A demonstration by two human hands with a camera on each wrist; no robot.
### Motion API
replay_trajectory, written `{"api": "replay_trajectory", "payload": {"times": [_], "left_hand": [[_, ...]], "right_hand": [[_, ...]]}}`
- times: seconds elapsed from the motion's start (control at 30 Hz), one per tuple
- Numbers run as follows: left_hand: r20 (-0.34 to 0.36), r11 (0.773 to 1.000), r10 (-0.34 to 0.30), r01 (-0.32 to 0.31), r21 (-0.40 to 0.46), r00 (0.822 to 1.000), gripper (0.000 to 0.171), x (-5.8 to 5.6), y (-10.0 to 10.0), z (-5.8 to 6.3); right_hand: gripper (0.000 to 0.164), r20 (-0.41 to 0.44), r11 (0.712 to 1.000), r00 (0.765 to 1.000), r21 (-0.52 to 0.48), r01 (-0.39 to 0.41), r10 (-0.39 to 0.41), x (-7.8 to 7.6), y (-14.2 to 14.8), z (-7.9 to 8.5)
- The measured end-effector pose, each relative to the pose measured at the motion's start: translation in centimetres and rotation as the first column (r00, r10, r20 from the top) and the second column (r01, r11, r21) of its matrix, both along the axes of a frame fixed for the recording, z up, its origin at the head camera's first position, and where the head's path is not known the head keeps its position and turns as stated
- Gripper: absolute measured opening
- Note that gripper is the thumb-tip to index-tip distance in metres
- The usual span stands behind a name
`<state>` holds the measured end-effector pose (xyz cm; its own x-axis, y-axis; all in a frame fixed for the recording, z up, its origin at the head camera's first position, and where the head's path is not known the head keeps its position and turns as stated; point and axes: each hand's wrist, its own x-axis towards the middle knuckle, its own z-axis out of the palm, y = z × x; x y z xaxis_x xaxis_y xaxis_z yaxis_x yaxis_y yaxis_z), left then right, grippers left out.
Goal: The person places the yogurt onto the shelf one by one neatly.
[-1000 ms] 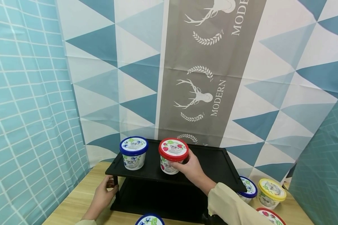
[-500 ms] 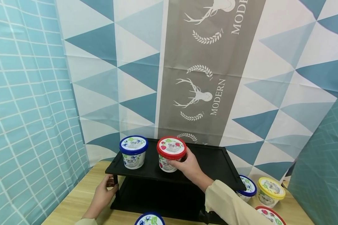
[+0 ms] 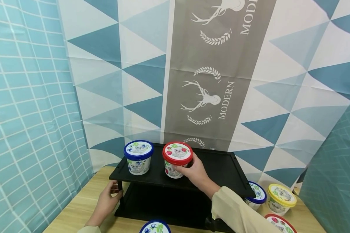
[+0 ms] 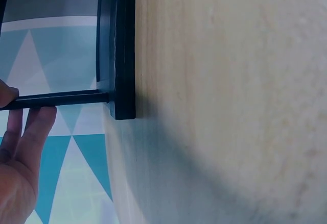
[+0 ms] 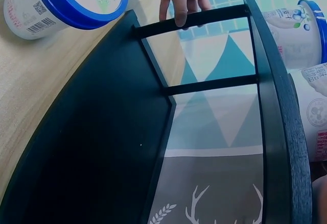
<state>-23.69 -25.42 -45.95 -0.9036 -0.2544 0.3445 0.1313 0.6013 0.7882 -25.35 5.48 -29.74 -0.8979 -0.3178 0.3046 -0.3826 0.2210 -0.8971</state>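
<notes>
Blue, white and grey triangles fill the backdrop [image 3: 143,81] on my head feed, split by a grey-brown band printed with stag heads and MODERN, with a teal gridded curtain [image 3: 20,106] to the left. Below it I have a light wood-grain table [image 3: 81,200], and on that a black two-tier shelf [image 3: 215,168].

Pale beige sleeves reach in from the bottom. The left hand [image 3: 106,200] grips the shelf's front left post [image 4: 61,99], thumb on one side and fingers on the other, as my left wrist feed also shows. The right hand [image 3: 196,173] holds a red-lidded dessert tub [image 3: 178,153] by its side, thumb across the front; its fingers behind are mostly hidden from me. That tub is upright at the top tier, near the front edge; I can't tell whether its base bears fully on the surface.

Just beside it, to the left, a blueberry tub with a blue lid [image 3: 138,158] stands on the same tier. On the table, a second blue-lidded tub [image 3: 155,227] sits before the shelf, and by the right end are a third blue-lidded tub [image 3: 256,195], a yellow-lidded tub [image 3: 281,199] and another red-lidded one [image 3: 280,224], cut by the frame.
</notes>
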Motion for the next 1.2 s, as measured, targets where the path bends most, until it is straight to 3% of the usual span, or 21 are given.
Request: {"api": "replay_trajectory", "payload": {"times": [0.63, 1.2], "left_hand": [[-0.035, 1.000, 0.012, -0.013, -0.012, 0.999, 0.031, -0.25, -0.12, -0.29], [-0.015, 1.000, 0.006, -0.006, -0.008, 1.000, 0.030, -0.48, -0.23, -0.43]], "right_hand": [[0.067, 0.022, 1.000, 1.000, 0.003, 0.004, -0.004, -0.52, -0.26, -0.25], [0.067, 0.028, 1.000, 1.000, 0.006, -0.015, 0.015, -0.99, -0.74, -0.16]]}}
